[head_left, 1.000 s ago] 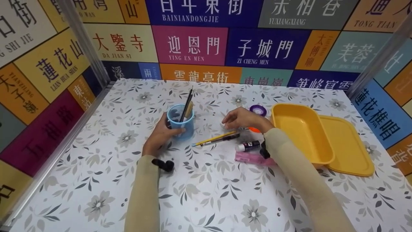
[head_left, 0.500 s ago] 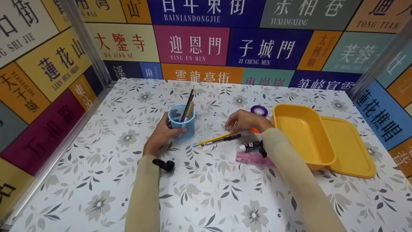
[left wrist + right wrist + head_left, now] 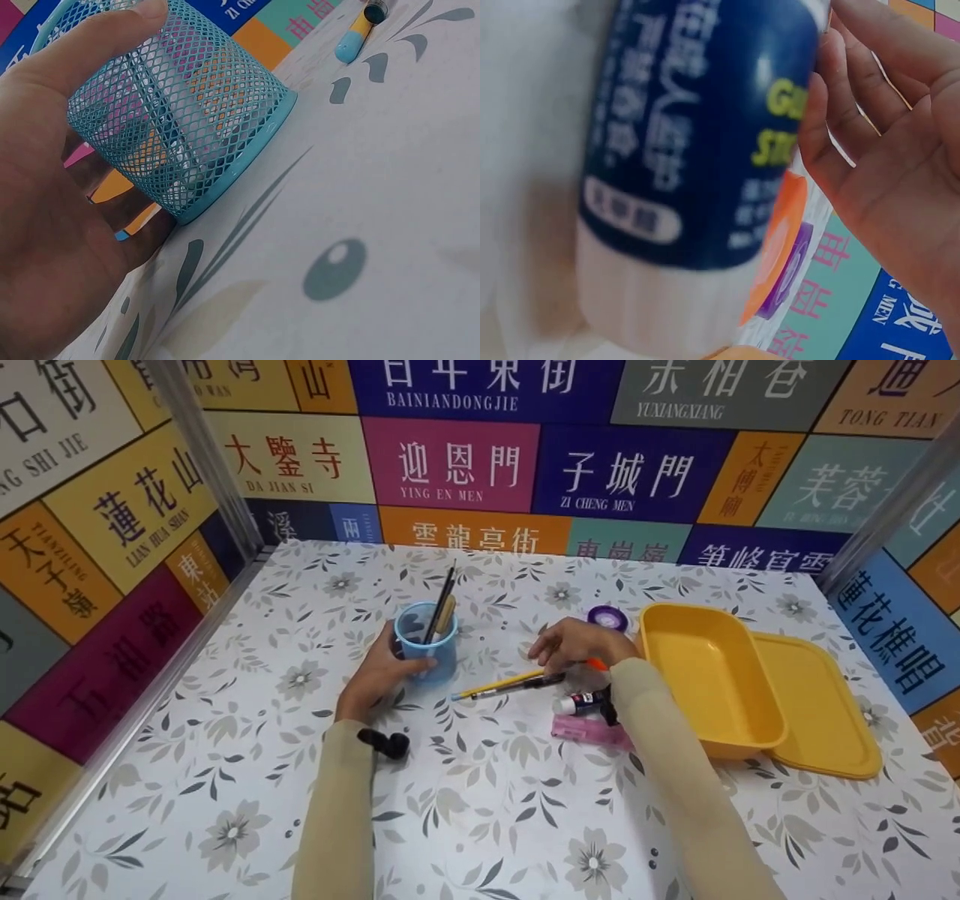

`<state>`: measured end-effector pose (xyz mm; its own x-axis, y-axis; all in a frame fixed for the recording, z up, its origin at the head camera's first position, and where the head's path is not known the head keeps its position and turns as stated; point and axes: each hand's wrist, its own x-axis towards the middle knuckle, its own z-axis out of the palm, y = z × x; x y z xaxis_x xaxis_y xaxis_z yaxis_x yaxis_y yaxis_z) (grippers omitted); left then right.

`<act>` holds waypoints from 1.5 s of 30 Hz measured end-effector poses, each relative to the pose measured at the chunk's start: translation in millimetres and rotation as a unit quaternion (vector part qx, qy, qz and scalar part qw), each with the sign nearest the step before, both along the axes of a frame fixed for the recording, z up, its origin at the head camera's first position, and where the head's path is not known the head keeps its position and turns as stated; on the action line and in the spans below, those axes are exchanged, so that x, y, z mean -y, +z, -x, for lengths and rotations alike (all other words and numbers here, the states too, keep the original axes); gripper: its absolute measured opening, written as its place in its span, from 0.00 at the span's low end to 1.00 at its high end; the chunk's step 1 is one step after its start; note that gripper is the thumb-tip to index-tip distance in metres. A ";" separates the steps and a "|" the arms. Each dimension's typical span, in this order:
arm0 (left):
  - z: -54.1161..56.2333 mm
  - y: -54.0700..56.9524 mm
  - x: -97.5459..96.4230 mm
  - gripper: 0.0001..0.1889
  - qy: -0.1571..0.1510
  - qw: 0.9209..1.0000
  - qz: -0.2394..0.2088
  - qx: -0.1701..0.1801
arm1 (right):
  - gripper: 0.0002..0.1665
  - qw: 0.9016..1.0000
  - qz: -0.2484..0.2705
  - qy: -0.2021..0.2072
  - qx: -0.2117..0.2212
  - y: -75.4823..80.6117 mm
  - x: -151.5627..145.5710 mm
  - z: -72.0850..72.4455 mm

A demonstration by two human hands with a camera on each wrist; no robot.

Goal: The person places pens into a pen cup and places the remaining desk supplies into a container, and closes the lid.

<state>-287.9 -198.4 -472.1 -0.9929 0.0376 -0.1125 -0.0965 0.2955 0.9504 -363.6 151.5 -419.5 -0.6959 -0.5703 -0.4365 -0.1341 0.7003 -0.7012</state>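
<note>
My left hand (image 3: 384, 667) grips a light blue mesh pen cup (image 3: 436, 661) from its left side, thumb across the front. Inside lean a slim black stick (image 3: 442, 604) and a tan one (image 3: 445, 616). The left wrist view shows the thumb on the mesh (image 3: 225, 97) and fingers behind it. My right hand (image 3: 577, 641) hovers low with bent fingers, fingertips right at the far end of a yellow pencil (image 3: 499, 684) with a light blue end. A black pen (image 3: 529, 683) lies alongside. In the right wrist view a glue stick (image 3: 697, 150) hides the fingertips; I cannot tell whether they pinch the pencil.
Under the right wrist lie the glue stick and a pink object (image 3: 589, 730). An orange thing (image 3: 598, 664) and a purple ring-shaped roll (image 3: 607, 619) sit behind. A yellow box (image 3: 709, 675) and its lid (image 3: 821, 705) stand right. Printed panels (image 3: 450, 465) wall the table.
My right hand has come down slightly, its fingertips now at the pencil's far end. The left hand keeps its grip on the cup, and the view has shifted a little.
</note>
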 end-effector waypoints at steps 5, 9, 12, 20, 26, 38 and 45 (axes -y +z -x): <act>0.1 1.4 -1.3 0.57 0.000 1.000 0.003 -0.004 | 0.23 1.000 -0.001 0.003 0.000 -2.4 -1.8 2.3; 0.2 1.6 -2.2 0.55 -0.001 1.000 0.002 -0.010 | 0.19 1.000 -0.001 0.021 -0.019 -2.4 -2.9 2.7; 0.1 1.2 -2.7 0.53 0.002 1.000 -0.003 -0.011 | 0.18 0.999 -0.002 0.034 -0.025 -2.3 -3.9 2.7; -0.9 0.2 -2.2 0.54 0.002 1.000 -0.009 -0.009 | 0.19 0.999 -0.022 0.044 -0.020 1.0 -5.3 5.3; 0.2 0.3 -2.8 0.55 0.005 1.000 -0.006 -0.011 | 0.22 1.000 0.005 0.005 0.009 6.8 -7.9 6.7; -2.1 -1.1 0.1 0.55 0.000 1.000 -0.010 -0.008 | 0.27 0.981 0.150 -0.121 -0.002 17.7 -6.0 6.7; -2.3 -2.4 0.3 0.53 -0.003 1.000 -0.010 -0.024 | 0.29 0.965 0.198 -0.170 -0.035 18.3 -0.1 5.2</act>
